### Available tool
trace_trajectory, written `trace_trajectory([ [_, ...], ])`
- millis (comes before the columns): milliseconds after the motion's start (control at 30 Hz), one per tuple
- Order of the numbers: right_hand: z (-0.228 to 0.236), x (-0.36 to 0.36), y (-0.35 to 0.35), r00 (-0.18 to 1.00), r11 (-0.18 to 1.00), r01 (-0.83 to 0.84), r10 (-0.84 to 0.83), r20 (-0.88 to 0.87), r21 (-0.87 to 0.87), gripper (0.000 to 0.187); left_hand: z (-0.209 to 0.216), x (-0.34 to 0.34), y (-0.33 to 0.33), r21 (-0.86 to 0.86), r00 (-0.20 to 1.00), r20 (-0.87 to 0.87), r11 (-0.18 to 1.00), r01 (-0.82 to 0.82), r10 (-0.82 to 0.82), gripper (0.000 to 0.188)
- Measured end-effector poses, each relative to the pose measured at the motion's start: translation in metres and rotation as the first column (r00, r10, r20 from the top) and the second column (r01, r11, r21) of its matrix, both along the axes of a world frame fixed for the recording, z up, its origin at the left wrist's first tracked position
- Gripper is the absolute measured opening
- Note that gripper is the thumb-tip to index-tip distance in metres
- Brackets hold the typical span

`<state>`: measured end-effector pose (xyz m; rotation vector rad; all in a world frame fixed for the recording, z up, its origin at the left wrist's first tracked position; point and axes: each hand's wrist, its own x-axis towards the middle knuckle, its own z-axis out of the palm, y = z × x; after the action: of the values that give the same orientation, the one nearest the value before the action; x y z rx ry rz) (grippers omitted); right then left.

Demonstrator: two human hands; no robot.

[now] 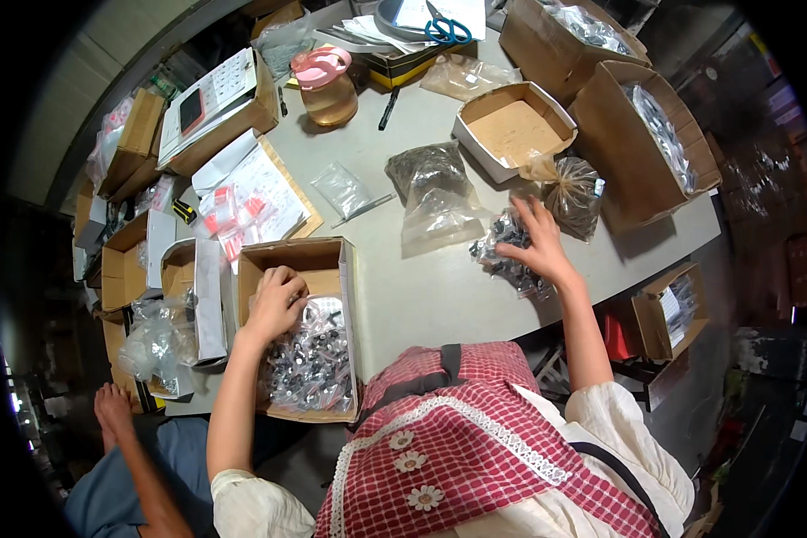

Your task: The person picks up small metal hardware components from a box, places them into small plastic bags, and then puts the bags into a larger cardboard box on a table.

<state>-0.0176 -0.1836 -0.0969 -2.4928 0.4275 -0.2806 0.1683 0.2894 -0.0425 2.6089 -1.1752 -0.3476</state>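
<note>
Along the near edge of the grey counter (394,305), a cardboard box (300,254) is placed; were its wall caught by a forearm, it could be tipped toward the lap. Farther back, a large clear bag (435,184) is laid beside a smaller tied bag (576,197), and either could be nudged by a wide reach. Near the right-hand edge, a loose heap of packets (527,282) is touched by the right hand (540,247), its fingers spread wide and closed on nothing visible; by an outward push, some could be spilled. Within the box, little bags of dark pieces (309,368) are met by the curled left hand (278,303); whether any is pinched cannot be told, and slick plastic could be dropped.
</note>
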Motion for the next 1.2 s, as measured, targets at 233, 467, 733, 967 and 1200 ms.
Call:
trace_trajectory([
  [233, -0.005, 0.005, 0.029, 0.993, 0.97, -0.108, 0.094, -0.073, -0.219, 0.069, 0.013, -0.015, 0.007, -0.115, 0.989, -0.14, 0.992, -0.056, 0.04, 0.01],
  [467, -0.017, 0.007, 0.047, 0.928, 0.961, -0.135, 0.208, 0.31, -0.239, 0.031, 0.005, -0.081, 0.034, -0.153, 0.998, -0.001, 0.986, -0.065, 0.066, 0.01],
  [733, -0.016, 0.022, 0.038, 0.906, 0.969, -0.15, 0.055, 0.42, 0.196, 0.023, -0.009, -0.122, 0.018, -0.144, 0.957, 0.048, 0.951, -0.275, 0.285, 0.057],
  [967, 0.056, 0.077, 0.109, 0.814, 0.736, -0.421, 0.049, 0.578, 0.53, 0.023, -0.012, -0.124, 0.015, -0.17, 0.932, 0.233, 0.955, -0.244, 0.28, 0.061],
  [1200, 0.102, 0.157, 0.231, 0.545, 0.559, -0.792, 0.462, 0.699, 0.247, 0.027, -0.023, -0.122, 0.015, -0.178, 0.965, 0.061, 0.954, -0.243, 0.257, 0.05],
])
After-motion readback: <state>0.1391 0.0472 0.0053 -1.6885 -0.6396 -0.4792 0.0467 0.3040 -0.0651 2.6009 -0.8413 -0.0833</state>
